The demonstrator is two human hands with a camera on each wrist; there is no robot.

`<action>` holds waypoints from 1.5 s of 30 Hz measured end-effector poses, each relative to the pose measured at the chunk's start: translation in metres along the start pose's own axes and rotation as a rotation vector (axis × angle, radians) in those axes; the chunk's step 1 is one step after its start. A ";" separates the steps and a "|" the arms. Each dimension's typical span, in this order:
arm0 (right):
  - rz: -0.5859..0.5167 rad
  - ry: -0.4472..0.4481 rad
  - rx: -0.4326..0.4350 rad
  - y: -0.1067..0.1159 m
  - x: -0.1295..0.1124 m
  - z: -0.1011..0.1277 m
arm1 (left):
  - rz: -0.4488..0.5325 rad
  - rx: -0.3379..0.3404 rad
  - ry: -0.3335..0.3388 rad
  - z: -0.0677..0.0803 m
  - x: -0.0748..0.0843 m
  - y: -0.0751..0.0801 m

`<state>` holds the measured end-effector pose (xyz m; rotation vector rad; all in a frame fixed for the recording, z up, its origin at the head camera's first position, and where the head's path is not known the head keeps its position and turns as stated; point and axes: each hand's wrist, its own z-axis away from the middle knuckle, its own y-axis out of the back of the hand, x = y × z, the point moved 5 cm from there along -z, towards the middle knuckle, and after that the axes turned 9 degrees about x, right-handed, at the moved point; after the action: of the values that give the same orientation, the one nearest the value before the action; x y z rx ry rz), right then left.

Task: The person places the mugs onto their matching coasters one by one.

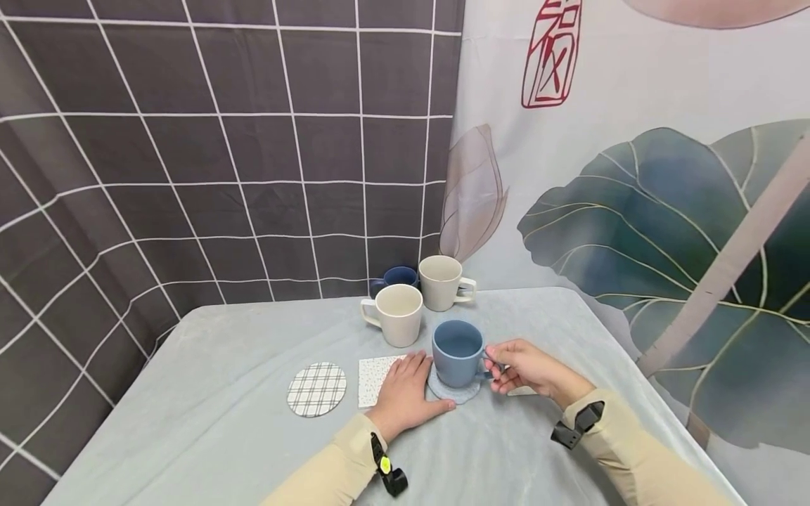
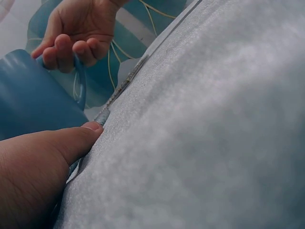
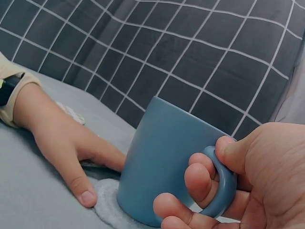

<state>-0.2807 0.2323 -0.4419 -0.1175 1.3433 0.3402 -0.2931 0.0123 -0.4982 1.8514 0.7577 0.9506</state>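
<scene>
On the table [image 1: 253, 422], near its front edge, my left hand [image 1: 405, 397] lies flat, fingers straight, pressing the coaster [image 1: 465, 395]. The blue mug [image 1: 457, 353] stands on that coaster, and my right hand [image 1: 528, 369] curls round its handle [image 3: 221, 183].

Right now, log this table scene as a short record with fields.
right hand: right hand grips the handle of the blue mug, fingers curled through the loop
left hand: left hand lies flat, its thumb touching the grey round coaster
blue mug: upright on the grey round coaster
coasters: plaid round coaster; speckled square coaster, partly under the left hand
other mugs: two cream mugs and a dark blue mug behind
surface: table with pale grey cloth
</scene>
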 end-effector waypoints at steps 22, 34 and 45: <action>0.136 0.023 0.134 0.002 0.007 0.000 | 0.194 0.107 0.020 -0.002 0.002 0.005; 0.002 0.226 0.067 -0.010 0.015 -0.020 | 1.061 0.182 0.070 0.000 0.006 0.016; -0.057 0.191 0.099 -0.014 0.019 -0.021 | 1.070 0.136 0.033 0.002 0.007 0.016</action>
<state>-0.2924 0.2169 -0.4667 -0.1079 1.5399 0.2178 -0.2856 0.0103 -0.4818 2.3766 -0.2505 1.5915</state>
